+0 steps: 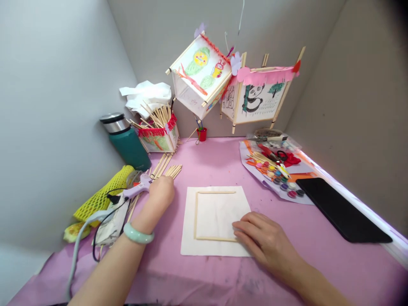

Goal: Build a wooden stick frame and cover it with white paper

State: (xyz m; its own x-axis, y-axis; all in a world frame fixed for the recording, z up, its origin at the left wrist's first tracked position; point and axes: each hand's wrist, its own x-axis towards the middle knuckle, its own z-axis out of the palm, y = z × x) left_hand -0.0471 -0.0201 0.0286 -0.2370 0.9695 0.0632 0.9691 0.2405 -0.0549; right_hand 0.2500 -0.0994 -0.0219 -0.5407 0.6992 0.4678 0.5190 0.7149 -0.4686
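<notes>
My left hand (162,192) is closed, its fingertips hidden, between a lilac glue gun (144,183) and a bundle of thin wooden sticks (174,170). What it holds, if anything, is out of sight. A pale green bangle (138,234) circles that wrist. My right hand (263,236) lies flat with fingers bent a little, over the right edge of a white paper sheet (219,250). Its fingers touch the right end of the lower stick (216,239). Along the sheet's left and top lie a second stick (196,214) and a third stick (216,192).
At left stand a teal bottle (129,146), a stick-filled paper box (159,138) and a yellow foam net (103,193). Two decorated paper lanterns, one with a caterpillar drawing (200,63), one with a panda (259,100), hang behind. Paint pots (277,174) and a black phone (342,208) lie right.
</notes>
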